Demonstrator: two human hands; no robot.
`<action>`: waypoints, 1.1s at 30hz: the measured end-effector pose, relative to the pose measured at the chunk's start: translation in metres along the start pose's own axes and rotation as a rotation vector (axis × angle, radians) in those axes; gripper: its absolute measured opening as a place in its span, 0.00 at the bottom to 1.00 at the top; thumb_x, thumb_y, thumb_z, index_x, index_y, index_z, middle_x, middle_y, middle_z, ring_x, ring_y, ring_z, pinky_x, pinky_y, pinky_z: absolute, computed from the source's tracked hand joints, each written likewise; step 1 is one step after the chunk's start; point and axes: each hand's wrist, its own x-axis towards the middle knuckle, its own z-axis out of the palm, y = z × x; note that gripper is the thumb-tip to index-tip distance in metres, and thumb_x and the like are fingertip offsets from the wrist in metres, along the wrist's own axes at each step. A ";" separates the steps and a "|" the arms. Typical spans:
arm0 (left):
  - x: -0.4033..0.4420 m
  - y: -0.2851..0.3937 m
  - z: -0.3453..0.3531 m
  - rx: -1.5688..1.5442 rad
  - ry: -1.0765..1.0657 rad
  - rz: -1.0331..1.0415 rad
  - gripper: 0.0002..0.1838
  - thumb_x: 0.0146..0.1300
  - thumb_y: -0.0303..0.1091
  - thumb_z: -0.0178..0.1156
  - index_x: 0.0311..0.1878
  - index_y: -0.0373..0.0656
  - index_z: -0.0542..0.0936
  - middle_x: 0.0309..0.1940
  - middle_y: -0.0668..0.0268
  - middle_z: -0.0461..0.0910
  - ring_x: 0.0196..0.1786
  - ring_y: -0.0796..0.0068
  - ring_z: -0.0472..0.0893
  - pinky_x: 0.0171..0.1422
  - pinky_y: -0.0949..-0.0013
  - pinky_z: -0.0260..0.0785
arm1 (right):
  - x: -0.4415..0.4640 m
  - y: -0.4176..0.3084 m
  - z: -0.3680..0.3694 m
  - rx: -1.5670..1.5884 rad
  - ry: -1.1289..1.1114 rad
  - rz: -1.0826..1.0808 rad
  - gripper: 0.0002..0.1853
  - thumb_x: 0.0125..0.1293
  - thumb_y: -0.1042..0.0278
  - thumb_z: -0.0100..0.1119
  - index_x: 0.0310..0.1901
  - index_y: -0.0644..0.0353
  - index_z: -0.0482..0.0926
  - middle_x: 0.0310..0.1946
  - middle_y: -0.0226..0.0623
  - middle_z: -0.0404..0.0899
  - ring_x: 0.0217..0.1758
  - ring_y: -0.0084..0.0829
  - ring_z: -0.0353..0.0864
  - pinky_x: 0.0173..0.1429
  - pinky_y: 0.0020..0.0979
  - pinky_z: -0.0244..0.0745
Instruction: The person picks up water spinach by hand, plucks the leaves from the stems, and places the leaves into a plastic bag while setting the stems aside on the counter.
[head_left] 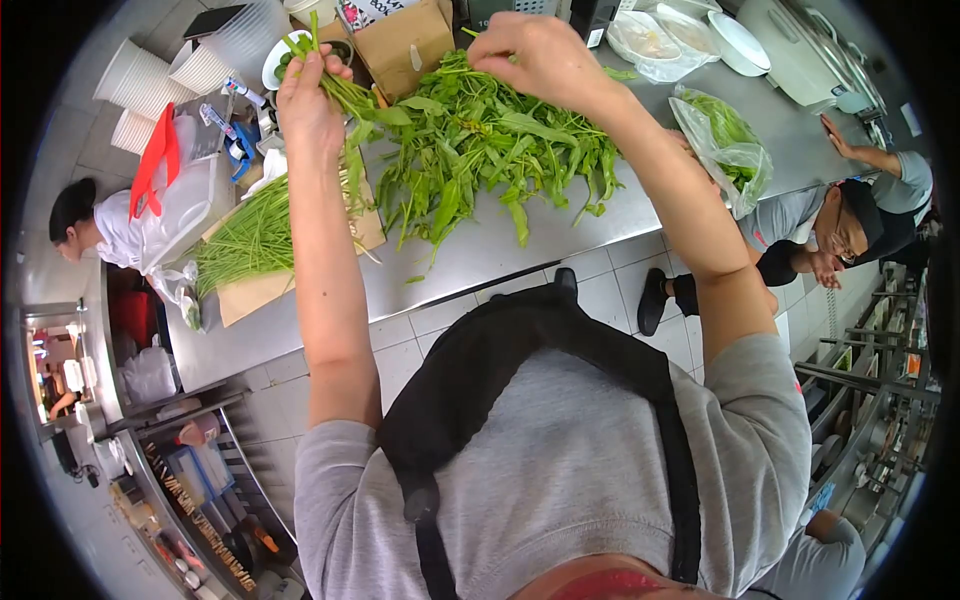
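Note:
My left hand [312, 95], at the upper left, is closed around a few green stems [345, 92] with leaves hanging to the right. Above the right part of the leaf pile, my right hand [520, 60] has its fingers pinched together; a small bit of green shows at the fingertips, too small to make out fully. A large heap of leafy greens [490, 150] lies on the steel counter between and below my hands. Left of it, thin green stalks [250, 235] are spread on brown cardboard [260, 298].
A cardboard box [405, 45] stands behind the heap. Stacked white containers [140, 80] and a red item [156, 160] are at the left. A bag of greens [722, 145] lies at the right, beside a person [800, 225]. Another person [100, 220] is at the far left.

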 end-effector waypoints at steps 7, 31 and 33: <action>-0.018 -0.001 0.004 -0.009 0.037 -0.084 0.07 0.62 0.30 0.47 0.37 0.35 0.70 0.23 0.66 0.69 0.26 0.77 0.68 0.32 0.76 0.64 | -0.043 -0.011 0.064 -0.096 -0.448 -0.035 0.08 0.46 0.68 0.58 0.32 0.50 0.78 0.29 0.37 0.73 0.34 0.37 0.76 0.37 0.36 0.75; -0.041 -0.010 -0.011 0.095 -0.039 -0.270 0.07 0.60 0.33 0.51 0.37 0.41 0.70 0.26 0.66 0.72 0.30 0.76 0.70 0.37 0.75 0.63 | -0.046 0.050 0.059 0.016 -0.417 0.857 0.09 0.51 0.61 0.55 0.28 0.55 0.80 0.25 0.34 0.79 0.32 0.33 0.78 0.41 0.32 0.72; -0.041 -0.019 0.000 0.247 -0.126 -0.279 0.07 0.60 0.32 0.52 0.38 0.40 0.72 0.27 0.66 0.74 0.29 0.78 0.70 0.38 0.77 0.62 | -0.048 0.041 0.067 0.238 -0.330 1.004 0.11 0.49 0.59 0.58 0.26 0.57 0.81 0.19 0.30 0.79 0.28 0.26 0.77 0.38 0.28 0.72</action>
